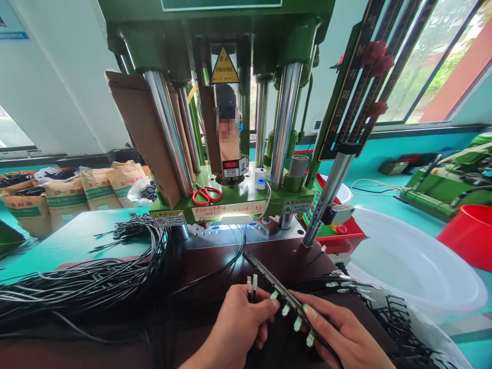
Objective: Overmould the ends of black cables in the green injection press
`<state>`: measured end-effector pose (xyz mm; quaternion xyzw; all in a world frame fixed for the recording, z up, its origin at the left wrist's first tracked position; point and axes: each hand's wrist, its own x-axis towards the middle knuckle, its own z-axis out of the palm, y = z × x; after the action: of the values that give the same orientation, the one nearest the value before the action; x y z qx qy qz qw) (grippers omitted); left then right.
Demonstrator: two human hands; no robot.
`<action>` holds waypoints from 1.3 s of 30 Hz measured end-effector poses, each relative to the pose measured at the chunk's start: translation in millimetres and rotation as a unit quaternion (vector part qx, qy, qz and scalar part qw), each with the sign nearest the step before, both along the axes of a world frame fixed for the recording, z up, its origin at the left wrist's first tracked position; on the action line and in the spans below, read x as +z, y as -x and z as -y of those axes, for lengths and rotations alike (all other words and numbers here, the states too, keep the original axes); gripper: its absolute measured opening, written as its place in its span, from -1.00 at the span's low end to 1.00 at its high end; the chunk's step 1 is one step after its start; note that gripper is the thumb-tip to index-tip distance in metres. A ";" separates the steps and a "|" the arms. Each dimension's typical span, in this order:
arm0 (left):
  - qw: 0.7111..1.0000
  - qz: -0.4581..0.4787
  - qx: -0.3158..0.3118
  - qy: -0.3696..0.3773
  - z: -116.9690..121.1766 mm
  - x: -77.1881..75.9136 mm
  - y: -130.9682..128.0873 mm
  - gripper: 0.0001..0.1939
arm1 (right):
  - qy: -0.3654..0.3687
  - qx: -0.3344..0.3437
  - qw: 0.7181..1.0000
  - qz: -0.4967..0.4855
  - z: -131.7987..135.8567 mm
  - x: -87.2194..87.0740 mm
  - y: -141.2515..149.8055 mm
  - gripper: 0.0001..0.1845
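From where I stand, the right hand (340, 328) grips the lower part of a dark slotted bar (283, 291), thumb above and fingers beneath, holding it aslant over the tabletop (203, 264); the left hand (242, 318) pinches two black cable ends (255, 283), their metal tips upward, its thumb by a tip on the bar's edge; the bar looks stiff, perhaps metal and fairly weighty, smooth enough to slide, so best taken along its bare back, clear of the tips; the cables look light and springy, their flat tips easily bent, so better held by the black part just below; the tabletop is dark reddish brown, a heap of cables (96, 282) spread over its left; behind it rises a green press (219, 31), red-handled scissors (206, 195) on its ledge; past that, paper sacks (67, 202) stand leftward, a white tub (418, 261) and red bucket (469, 238) rightward, on teal floor.
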<state>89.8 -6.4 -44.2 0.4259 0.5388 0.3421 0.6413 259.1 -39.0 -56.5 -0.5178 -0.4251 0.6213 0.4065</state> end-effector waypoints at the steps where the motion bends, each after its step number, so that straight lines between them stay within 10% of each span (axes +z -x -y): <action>1: 1.000 0.003 -0.003 0.000 -1.0 -0.7 -0.5 -0.79 | -0.009 0.010 1.000 0.008 0.3 -2.1 -1.0 -0.37; 14: 0.988 0.137 0.063 0.018 -3.9 7.5 7.8 -0.64 | 0.021 -0.101 0.995 0.003 2.8 8.1 -19.2 -0.45; 24: 1.000 -0.017 -0.007 -0.018 -1.0 -3.3 -0.9 -0.72 | 0.018 -0.031 0.999 0.001 0.0 -3.2 -21.4 -0.42; 39: 1.000 0.003 0.000 -0.001 -2.3 -9.0 -0.6 -0.79 | -0.013 0.052 0.997 0.060 -3.0 -7.4 -28.0 -0.44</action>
<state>90.4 -4.1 -53.2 0.4255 0.5365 0.3443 0.6424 287.0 -36.0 -63.9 -0.5256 -0.4834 0.6040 0.3540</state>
